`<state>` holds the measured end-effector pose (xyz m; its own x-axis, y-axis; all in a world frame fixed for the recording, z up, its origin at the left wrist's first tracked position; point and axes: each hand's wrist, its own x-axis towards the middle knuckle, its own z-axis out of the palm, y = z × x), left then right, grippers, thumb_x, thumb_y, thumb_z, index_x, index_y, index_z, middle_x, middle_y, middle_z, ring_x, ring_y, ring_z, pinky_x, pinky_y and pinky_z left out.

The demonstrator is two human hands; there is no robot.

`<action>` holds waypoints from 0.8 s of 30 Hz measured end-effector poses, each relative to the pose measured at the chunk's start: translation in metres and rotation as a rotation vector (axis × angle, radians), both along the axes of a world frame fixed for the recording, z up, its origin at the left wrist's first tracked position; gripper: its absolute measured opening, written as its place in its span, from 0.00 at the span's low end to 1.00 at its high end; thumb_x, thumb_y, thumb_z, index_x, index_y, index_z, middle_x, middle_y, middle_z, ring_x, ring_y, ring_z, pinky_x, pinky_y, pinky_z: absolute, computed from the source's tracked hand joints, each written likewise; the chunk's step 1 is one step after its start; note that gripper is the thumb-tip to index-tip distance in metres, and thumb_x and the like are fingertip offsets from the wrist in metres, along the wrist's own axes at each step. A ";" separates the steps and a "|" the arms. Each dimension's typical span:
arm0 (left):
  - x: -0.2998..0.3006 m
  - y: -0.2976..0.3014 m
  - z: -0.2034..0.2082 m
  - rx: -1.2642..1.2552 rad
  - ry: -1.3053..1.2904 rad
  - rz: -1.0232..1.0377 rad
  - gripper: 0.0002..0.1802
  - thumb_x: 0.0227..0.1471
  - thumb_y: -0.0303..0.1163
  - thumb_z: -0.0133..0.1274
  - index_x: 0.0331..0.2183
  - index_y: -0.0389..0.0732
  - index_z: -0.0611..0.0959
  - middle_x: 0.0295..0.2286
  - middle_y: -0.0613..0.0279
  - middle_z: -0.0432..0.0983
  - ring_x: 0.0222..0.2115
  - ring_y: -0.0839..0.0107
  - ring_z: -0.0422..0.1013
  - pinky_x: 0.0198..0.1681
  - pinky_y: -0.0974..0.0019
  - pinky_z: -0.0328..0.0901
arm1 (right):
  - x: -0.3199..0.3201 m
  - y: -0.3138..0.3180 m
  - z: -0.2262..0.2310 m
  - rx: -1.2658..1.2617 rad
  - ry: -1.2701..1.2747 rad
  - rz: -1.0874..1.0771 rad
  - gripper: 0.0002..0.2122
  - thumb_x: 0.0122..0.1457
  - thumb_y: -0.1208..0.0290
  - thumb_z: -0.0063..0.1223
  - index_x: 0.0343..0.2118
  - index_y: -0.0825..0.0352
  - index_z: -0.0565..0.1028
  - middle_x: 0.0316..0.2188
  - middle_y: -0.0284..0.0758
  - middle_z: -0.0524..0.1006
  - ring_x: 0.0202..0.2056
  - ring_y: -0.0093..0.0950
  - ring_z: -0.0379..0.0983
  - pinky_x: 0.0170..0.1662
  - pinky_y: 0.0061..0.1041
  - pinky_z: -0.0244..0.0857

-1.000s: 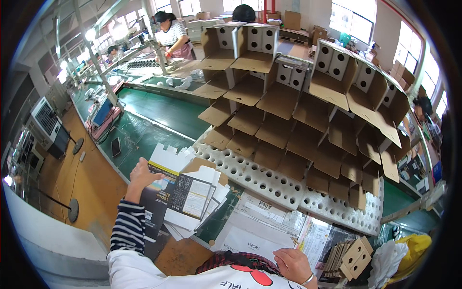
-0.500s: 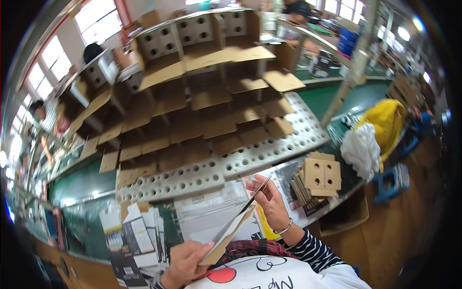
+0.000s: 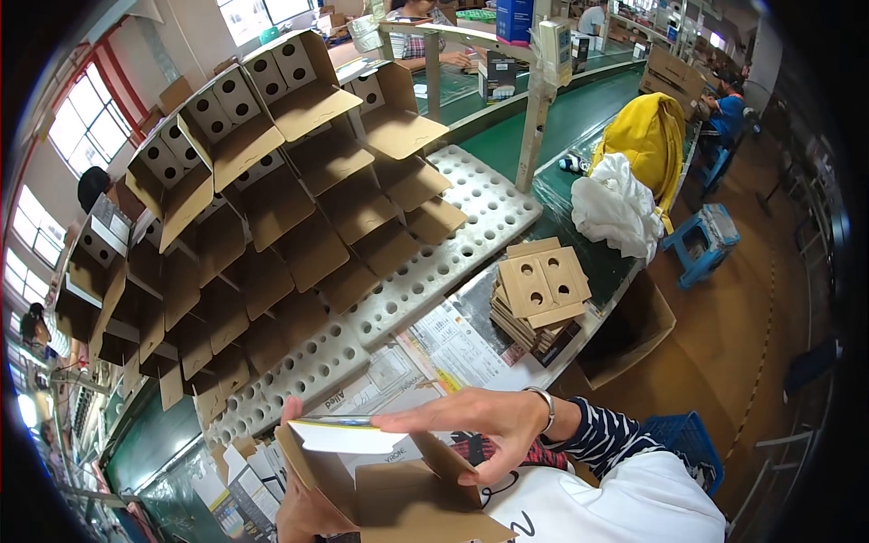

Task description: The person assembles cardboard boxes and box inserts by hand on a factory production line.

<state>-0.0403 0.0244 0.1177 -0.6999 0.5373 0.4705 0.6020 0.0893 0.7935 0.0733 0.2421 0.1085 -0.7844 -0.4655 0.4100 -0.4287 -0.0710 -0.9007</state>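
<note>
An open cardboard box (image 3: 412, 498), brown inside with a white flap along its far side, is held low in front of my body. My left hand (image 3: 308, 509) is closed around its left side, with the fingertips showing above the far left corner. Across the right side lies my right hand (image 3: 489, 423), its long fingers along the top far edge and its thumb against a brown side flap. The box's mouth faces up toward me. Part of my left hand is hidden behind the box wall.
Stacked open cartons (image 3: 272, 213) with perforated inserts stand on a white foam board (image 3: 434, 262) full of holes. Right of them lies a pile of brown cardboard inserts (image 3: 543, 285). Flat printed cartons (image 3: 249, 493) lie at lower left. A yellow cloth (image 3: 638, 136) and white plastic bag (image 3: 615, 204) rest farther right.
The flat folded carton between my hands is now opened out into a box. My right hand has moved down onto it. The view has turned to the right.
</note>
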 end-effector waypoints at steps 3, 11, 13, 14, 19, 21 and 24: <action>0.017 -0.031 -0.026 -0.102 -0.027 -0.045 0.47 0.30 0.46 0.67 0.49 0.33 0.65 0.45 0.51 0.63 0.45 0.61 0.62 0.49 0.59 0.57 | 0.000 0.004 0.000 0.026 0.052 0.017 0.37 0.46 0.68 0.61 0.60 0.69 0.58 0.60 0.45 0.59 0.60 0.38 0.58 0.60 0.33 0.53; 0.043 -0.088 -0.086 -0.342 -0.124 -0.113 0.61 0.20 0.45 0.71 0.54 0.33 0.58 0.51 0.50 0.56 0.50 0.57 0.57 0.54 0.58 0.53 | -0.009 0.138 -0.033 1.207 -0.324 -0.564 0.47 0.37 0.58 0.71 0.61 0.60 0.54 0.54 0.57 0.59 0.53 0.51 0.62 0.55 0.34 0.60; 0.043 -0.086 -0.098 -0.387 -0.147 -0.142 0.64 0.18 0.45 0.72 0.55 0.33 0.57 0.53 0.50 0.54 0.52 0.57 0.56 0.55 0.57 0.52 | -0.002 0.180 -0.068 1.357 -0.405 -0.595 0.54 0.31 0.53 0.72 0.62 0.58 0.51 0.56 0.60 0.56 0.55 0.52 0.60 0.54 0.35 0.60; 0.046 -0.088 -0.106 -0.413 -0.160 -0.157 0.66 0.16 0.45 0.73 0.56 0.33 0.56 0.53 0.50 0.53 0.53 0.56 0.56 0.56 0.57 0.51 | 0.001 0.189 -0.073 1.366 -0.407 -0.592 0.54 0.31 0.53 0.72 0.62 0.58 0.51 0.56 0.60 0.56 0.55 0.52 0.60 0.54 0.35 0.60; 0.059 -0.077 -0.105 -0.247 -0.416 -0.088 0.75 0.10 0.45 0.76 0.58 0.33 0.50 0.54 0.47 0.51 0.57 0.54 0.52 0.59 0.57 0.49 | 0.004 0.194 -0.088 1.458 -0.505 -0.564 0.55 0.29 0.52 0.73 0.62 0.55 0.50 0.58 0.60 0.53 0.53 0.52 0.62 0.53 0.36 0.62; 0.057 -0.078 -0.101 -0.270 -0.396 -0.058 0.76 0.09 0.45 0.76 0.59 0.33 0.49 0.55 0.46 0.50 0.58 0.53 0.50 0.59 0.57 0.48 | 0.001 0.190 -0.085 1.470 -0.606 -0.636 0.53 0.32 0.52 0.72 0.62 0.53 0.50 0.56 0.56 0.58 0.50 0.51 0.66 0.50 0.34 0.65; 0.051 -0.072 -0.094 -0.302 -0.351 -0.081 0.80 0.10 0.46 0.76 0.60 0.32 0.44 0.57 0.45 0.48 0.59 0.53 0.49 0.61 0.57 0.46 | 0.001 0.194 -0.084 1.489 -0.631 -0.647 0.52 0.32 0.49 0.71 0.62 0.52 0.51 0.52 0.55 0.61 0.45 0.50 0.70 0.48 0.36 0.66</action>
